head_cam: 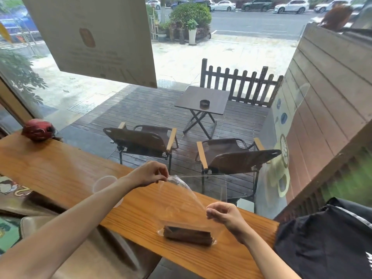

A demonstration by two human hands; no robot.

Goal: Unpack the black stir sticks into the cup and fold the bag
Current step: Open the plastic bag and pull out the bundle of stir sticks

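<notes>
Clear plastic forms the bag point(181, 206), which stands stretched above the wooden desk point(60, 164) with its bottom resting on the desk top. The stir sticks point(188, 235) lie as one dark bundle across the bottom of the bag, all still packed. The left hand point(148, 174) pinches the upper corner of the bag, fingers curled on the film. The right hand point(222, 215) pinches the near edge of the bag, just above the bundle and to its right. Judged from the pull between the two grips, the mouth is being drawn apart so the bundle can be reached or tipped out.

The cup point(104, 184), clear plastic, stands on the desk to the left of the bag, partly behind the left forearm; nothing dark shows in it. It sits near the bag, presumably so the sticks travel a short way.

A red helmet point(38, 129) rests on the desk well to the left of the bag. A black garment point(326, 238) lies to the right of the bag.

Assessment: unpacking not yet begun; folding not yet begun.
</notes>
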